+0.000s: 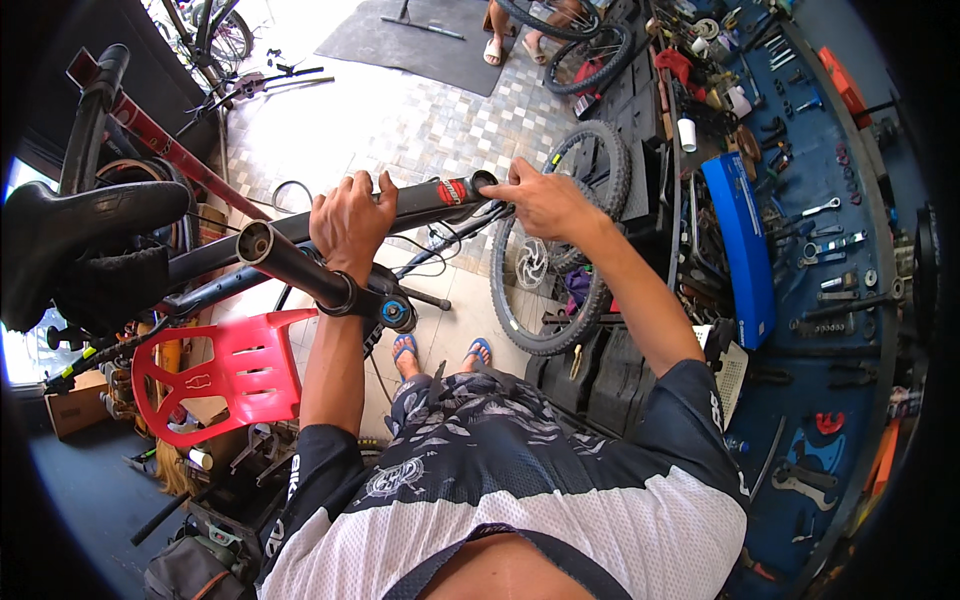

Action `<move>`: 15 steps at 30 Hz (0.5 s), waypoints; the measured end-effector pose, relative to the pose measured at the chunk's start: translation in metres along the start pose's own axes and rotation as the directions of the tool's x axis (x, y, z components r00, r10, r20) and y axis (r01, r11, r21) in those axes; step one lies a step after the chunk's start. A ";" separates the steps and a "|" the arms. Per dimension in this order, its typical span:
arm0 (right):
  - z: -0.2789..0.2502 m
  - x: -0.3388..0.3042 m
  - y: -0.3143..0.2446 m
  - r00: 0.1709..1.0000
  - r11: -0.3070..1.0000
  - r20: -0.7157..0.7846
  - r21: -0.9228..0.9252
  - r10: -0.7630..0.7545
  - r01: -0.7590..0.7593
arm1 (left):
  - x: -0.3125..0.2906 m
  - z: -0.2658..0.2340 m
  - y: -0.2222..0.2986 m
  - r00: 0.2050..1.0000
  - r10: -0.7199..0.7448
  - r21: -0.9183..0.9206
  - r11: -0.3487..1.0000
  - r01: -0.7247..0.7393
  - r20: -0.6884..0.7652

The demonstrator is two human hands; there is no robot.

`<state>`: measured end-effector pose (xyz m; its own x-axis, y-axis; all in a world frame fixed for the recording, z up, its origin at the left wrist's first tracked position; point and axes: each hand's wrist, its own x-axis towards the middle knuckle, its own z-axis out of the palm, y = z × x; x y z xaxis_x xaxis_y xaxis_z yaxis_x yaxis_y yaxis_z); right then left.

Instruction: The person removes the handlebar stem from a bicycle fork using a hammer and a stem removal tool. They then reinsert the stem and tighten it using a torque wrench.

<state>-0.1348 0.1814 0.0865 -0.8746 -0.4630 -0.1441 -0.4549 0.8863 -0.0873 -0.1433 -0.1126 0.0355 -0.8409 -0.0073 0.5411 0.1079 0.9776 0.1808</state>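
My left hand [350,222] wraps over the dark tube of a bicycle frame [422,205], which is held up at waist height. At the frame's right end is the open-ended head tube [484,181], beside a red decal. A stretched finger of my right hand [548,203] touches the head tube's rim; its other fingers are partly hidden, and I see no tool in it. Below my left hand, a thick black tube [300,268] with an open upper end slants down to a blue-ringed round fitting [396,313]. Dark cables hang beneath the frame.
A wheel with a brake disc [532,262] stands right of the frame. At left are a black saddle [110,215] and a red plastic chair [235,365]. Tools lie on the blue bench [800,330] at right. Another person's sandalled feet [493,50] show at the far side.
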 end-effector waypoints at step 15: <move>0.009 0.001 0.001 0.991 0.973 -0.070 -0.212 -0.113 0.096 | -0.001 0.003 -0.001 0.995 -0.058 0.097 0.994 0.049 0.087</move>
<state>-0.1346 0.1819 0.0772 -0.8271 -0.5584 -0.0642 -0.5620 0.8198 0.1097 -0.1438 -0.1130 0.0323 -0.8886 -0.0454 0.4564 0.0144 0.9918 0.1267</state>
